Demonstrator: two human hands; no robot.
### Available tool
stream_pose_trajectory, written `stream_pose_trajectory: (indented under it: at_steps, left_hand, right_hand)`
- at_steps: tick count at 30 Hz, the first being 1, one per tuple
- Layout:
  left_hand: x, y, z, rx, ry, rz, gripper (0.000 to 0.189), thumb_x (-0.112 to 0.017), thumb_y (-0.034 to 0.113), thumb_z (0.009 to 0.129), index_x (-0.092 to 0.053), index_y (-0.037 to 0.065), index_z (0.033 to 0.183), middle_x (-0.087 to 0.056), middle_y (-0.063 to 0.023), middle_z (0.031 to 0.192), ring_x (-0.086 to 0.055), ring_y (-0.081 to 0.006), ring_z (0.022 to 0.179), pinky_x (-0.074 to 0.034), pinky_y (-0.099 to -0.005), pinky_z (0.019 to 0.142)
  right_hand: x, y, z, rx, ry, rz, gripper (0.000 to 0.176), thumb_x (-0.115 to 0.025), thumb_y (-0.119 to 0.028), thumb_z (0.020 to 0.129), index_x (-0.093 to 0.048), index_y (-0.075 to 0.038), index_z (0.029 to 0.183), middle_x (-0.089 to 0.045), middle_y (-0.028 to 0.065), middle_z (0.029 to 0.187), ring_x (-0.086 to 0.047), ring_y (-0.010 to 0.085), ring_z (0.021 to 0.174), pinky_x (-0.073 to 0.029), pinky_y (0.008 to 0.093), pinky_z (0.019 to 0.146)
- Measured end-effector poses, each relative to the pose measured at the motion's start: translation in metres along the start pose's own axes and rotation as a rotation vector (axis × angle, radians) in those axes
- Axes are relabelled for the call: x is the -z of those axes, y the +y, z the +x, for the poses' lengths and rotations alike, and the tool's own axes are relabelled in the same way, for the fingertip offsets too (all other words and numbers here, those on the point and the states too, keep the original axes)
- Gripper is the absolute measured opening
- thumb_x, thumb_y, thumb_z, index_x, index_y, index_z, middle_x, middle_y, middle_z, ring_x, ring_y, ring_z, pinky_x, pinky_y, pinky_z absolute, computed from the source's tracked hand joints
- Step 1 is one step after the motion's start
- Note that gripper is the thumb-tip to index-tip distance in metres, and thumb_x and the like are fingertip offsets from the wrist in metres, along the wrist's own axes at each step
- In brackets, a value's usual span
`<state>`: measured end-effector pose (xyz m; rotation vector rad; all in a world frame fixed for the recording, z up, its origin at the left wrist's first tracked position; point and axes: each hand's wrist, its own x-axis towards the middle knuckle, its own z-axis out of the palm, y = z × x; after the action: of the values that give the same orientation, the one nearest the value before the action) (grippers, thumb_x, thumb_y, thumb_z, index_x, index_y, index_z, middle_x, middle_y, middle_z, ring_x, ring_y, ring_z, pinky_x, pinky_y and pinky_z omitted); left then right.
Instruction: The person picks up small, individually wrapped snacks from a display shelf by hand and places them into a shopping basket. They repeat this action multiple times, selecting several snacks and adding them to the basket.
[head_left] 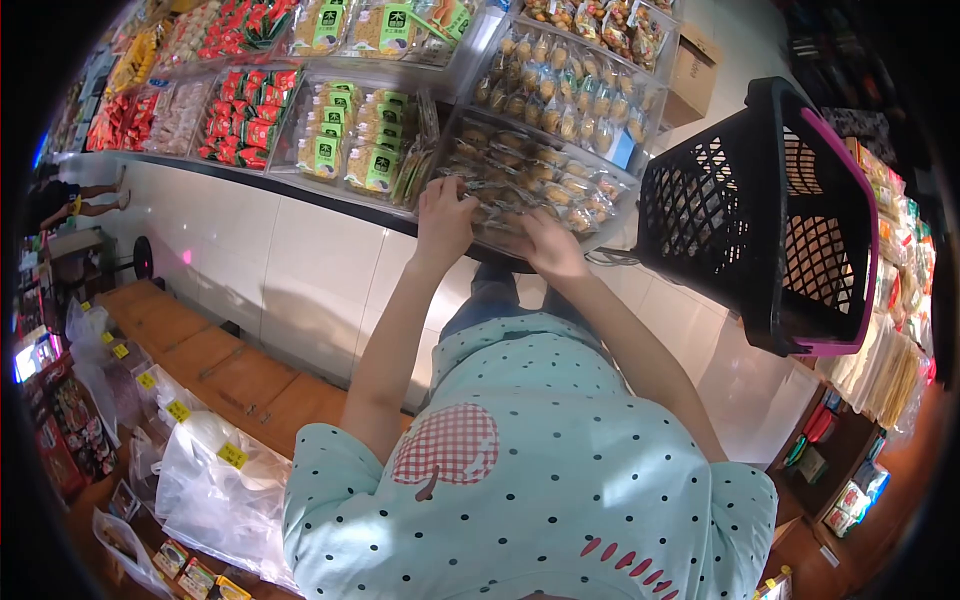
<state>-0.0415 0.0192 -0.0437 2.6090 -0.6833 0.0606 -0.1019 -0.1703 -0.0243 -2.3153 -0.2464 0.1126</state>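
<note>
My left hand (447, 215) is at the near left corner of a clear bin (628, 205), its fingers curled in against the small clear-wrapped packets there. What these fingers hold, if anything, is hidden. My right hand (552, 243) reaches over the bin's near edge, fingertips in shadow among the packets; their grip does not show clearly. Brownish, round wrapped snacks (560, 190) fill the bin. Just left of my left hand, green-and-yellow packs (375, 165) stand in a neighbouring bin.
A black shopping basket (695, 195) with a pink handle (868, 240) is tilted to the right of the bins. Red-wrapped sweets (240, 115) lie further left. Behind that basket is a cardboard box (692, 75). Wooden shelving (215, 355) with plastic bags runs along the lower left.
</note>
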Motion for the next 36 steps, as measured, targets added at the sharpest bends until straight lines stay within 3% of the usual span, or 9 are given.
stream_pose_trajectory:
  at_steps: [4,6,12,16,20,26,30,33,36]
  left_hand:
    - [0.015,0.011,0.003,-0.008,0.036,-0.028,0.014,-0.066,0.004,0.069,-0.067,0.011,0.081,-0.054,-0.0072,0.104,-0.045,-0.0294,0.103,-0.037,-0.0405,0.087]
    - [0.033,0.029,0.013,0.005,0.190,-0.101,0.015,-0.066,0.003,0.069,-0.068,0.011,0.082,-0.057,-0.0068,0.099,-0.047,-0.0291,0.099,-0.037,-0.0398,0.086]
    - [0.087,0.139,0.068,-0.144,0.414,-0.256,0.019,-0.069,-0.002,0.069,-0.067,0.011,0.083,-0.060,-0.0032,0.092,-0.049,-0.0243,0.092,-0.038,-0.0354,0.082]
    - [0.094,0.218,0.097,-0.295,0.426,-0.300,0.018,-0.069,-0.001,0.068,-0.067,0.010,0.083,-0.061,-0.0028,0.090,-0.049,-0.0239,0.089,-0.039,-0.0341,0.075]
    - [0.076,0.284,0.123,-0.453,0.409,-0.366,0.018,-0.069,-0.001,0.068,-0.067,0.009,0.084,-0.060,-0.0031,0.090,-0.049,-0.0241,0.087,-0.039,-0.0339,0.075]
    - [0.060,0.366,0.168,-0.502,0.389,-0.350,0.019,-0.068,0.001,0.070,-0.064,0.007,0.088,-0.059,-0.0060,0.090,-0.051,-0.0275,0.087,-0.041,-0.0367,0.076]
    - [0.049,0.420,0.205,-0.591,0.343,-0.245,0.020,-0.069,0.007,0.071,-0.063,0.005,0.090,-0.059,-0.0078,0.090,-0.053,-0.0280,0.089,-0.043,-0.0372,0.076]
    - [0.039,0.457,0.233,-0.633,0.092,-0.049,0.030,-0.066,0.016,0.078,-0.058,0.004,0.104,-0.059,-0.0106,0.093,-0.054,-0.0286,0.094,-0.044,-0.0384,0.081]
    - [0.006,0.485,0.266,-0.628,-0.144,0.080,0.030,-0.064,0.021,0.080,-0.060,0.004,0.104,-0.060,-0.0118,0.091,-0.057,-0.0296,0.092,-0.046,-0.0379,0.081]
  right_hand:
    - [0.055,-0.020,-0.032,-0.002,0.160,0.024,0.018,-0.064,-0.007,0.078,-0.058,-0.003,0.095,-0.057,0.0119,0.093,-0.058,0.0327,0.085,-0.047,0.0394,0.072]
    - [0.090,-0.035,-0.047,-0.011,0.212,0.015,0.018,-0.065,-0.006,0.078,-0.058,-0.003,0.094,-0.059,0.0116,0.092,-0.058,0.0319,0.084,-0.048,0.0383,0.071]
    - [0.218,-0.061,-0.094,0.068,0.433,-0.045,0.017,-0.070,-0.003,0.074,-0.063,0.001,0.089,-0.062,0.0120,0.090,-0.059,0.0274,0.078,-0.049,0.0332,0.069]
    - [0.304,-0.046,-0.127,0.081,0.681,-0.258,0.017,-0.069,0.002,0.073,-0.062,0.002,0.088,-0.064,0.0127,0.088,-0.062,0.0246,0.079,-0.049,0.0304,0.071]
    - [0.370,0.004,-0.162,-0.115,0.747,-0.323,0.013,-0.067,-0.002,0.078,-0.062,0.002,0.089,-0.064,0.0120,0.087,-0.063,0.0228,0.079,-0.049,0.0280,0.072]
    - [0.443,0.093,-0.165,-0.208,0.471,-0.312,0.021,-0.063,-0.016,0.084,-0.060,0.000,0.098,-0.062,0.0129,0.089,-0.062,0.0258,0.081,-0.049,0.0321,0.073]
    - [0.466,0.162,-0.142,-0.170,0.038,-0.686,0.035,-0.061,-0.025,0.085,-0.057,-0.004,0.113,-0.062,0.0132,0.100,-0.061,0.0298,0.092,-0.048,0.0402,0.080]
    - [0.467,0.208,-0.112,-0.263,-0.270,-0.780,0.039,-0.063,-0.026,0.083,-0.056,-0.006,0.116,-0.063,0.0151,0.097,-0.062,0.0306,0.092,-0.049,0.0419,0.079]
    - [0.456,0.264,-0.083,-0.271,-0.494,-0.904,0.036,-0.059,-0.024,0.083,-0.057,-0.008,0.115,-0.065,0.0147,0.095,-0.063,0.0290,0.093,-0.050,0.0411,0.079]
